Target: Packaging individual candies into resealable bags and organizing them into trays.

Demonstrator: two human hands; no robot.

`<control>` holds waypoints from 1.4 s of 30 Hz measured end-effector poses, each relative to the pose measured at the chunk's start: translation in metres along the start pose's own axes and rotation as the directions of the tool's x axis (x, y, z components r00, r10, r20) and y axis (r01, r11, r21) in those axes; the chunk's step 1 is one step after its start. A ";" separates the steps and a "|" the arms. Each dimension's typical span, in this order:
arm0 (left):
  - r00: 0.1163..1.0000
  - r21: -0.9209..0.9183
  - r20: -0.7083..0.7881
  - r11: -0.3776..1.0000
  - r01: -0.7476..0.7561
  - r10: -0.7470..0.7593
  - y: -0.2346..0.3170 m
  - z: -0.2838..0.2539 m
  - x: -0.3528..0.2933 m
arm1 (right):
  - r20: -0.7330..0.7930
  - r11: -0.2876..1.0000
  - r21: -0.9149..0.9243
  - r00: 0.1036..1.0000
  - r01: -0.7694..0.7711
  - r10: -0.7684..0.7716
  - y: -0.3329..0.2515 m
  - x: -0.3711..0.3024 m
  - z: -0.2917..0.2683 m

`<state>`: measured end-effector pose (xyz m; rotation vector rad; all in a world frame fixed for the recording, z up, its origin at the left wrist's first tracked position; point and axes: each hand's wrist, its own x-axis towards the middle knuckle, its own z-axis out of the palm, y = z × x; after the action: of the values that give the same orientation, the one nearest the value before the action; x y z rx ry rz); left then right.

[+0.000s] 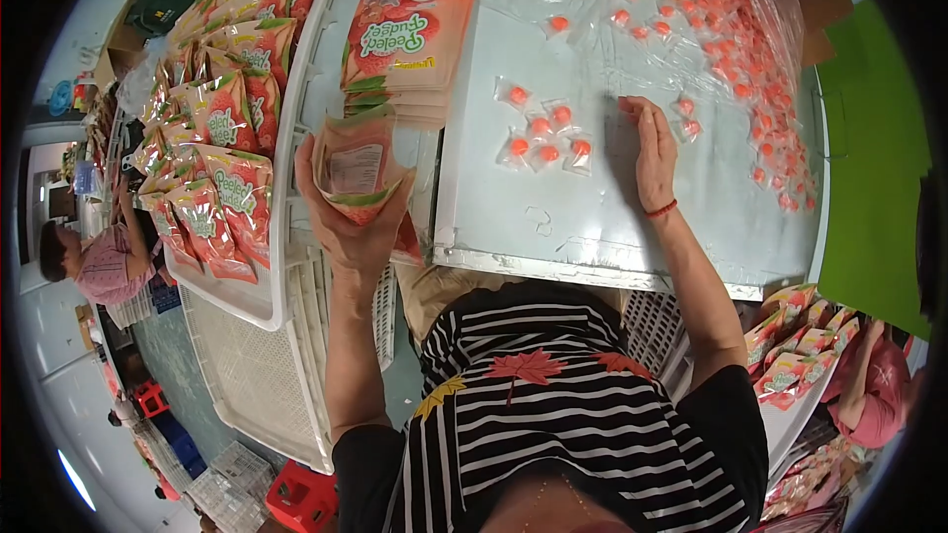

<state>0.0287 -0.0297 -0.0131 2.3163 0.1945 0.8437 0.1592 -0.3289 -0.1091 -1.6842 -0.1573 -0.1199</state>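
Note:
My left hand [348, 237] grips a red and green candy pouch [363, 199] near the table's left side, its mouth gaping and its inside showing. My right hand [656, 160] is over the pale table [583, 222], fingers stretched out, with nothing visible in them. Left of that hand lies a small group of several clear-wrapped red candies [540, 126]. Two more wrapped candies [688, 118] lie just right of its fingers. Beyond my left hand is a stack of flat pouches [415, 35], overlapping one another.
A heap of wrapped candies [706, 35] under clear plastic covers the table's far right. To the left, a white tray [281, 286] bears filled pouches [232, 118]. Empty white crates [252, 365] and a red stool [301, 495] stand below. Other people [104, 262] work at both sides.

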 end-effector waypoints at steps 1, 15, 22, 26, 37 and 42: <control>1.000 -0.003 -0.001 1.000 -0.007 0.007 0.000 -0.001 0.001 | 0.060 0.994 -0.104 0.997 -0.046 0.052 -0.009 -0.002 0.003; 1.000 -0.027 -0.003 0.999 -0.021 0.021 -0.002 0.000 -0.005 | 0.617 0.444 -0.570 0.717 0.691 -0.324 -0.013 -0.014 0.099; 0.999 -0.029 0.033 0.999 -0.037 0.037 -0.001 -0.001 0.003 | 0.332 0.650 -0.525 0.836 0.549 -0.437 -0.030 0.015 0.042; 1.000 -0.055 0.005 0.998 -0.009 0.010 -0.003 0.005 0.006 | -0.027 0.632 -0.735 0.921 0.246 -0.389 0.007 0.035 -0.040; 0.997 0.012 0.063 0.999 -0.048 0.047 -0.002 0.014 0.010 | -0.179 0.953 -0.279 0.969 0.116 -0.170 0.015 0.084 -0.034; 0.997 0.026 0.058 0.999 -0.046 0.044 -0.004 0.011 0.004 | -0.045 0.866 -0.483 0.984 0.130 -0.173 0.043 0.152 -0.060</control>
<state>0.0389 -0.0309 -0.0195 2.3754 0.1306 0.8000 0.3168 -0.3887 -0.1184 -2.1578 -0.2072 -0.3767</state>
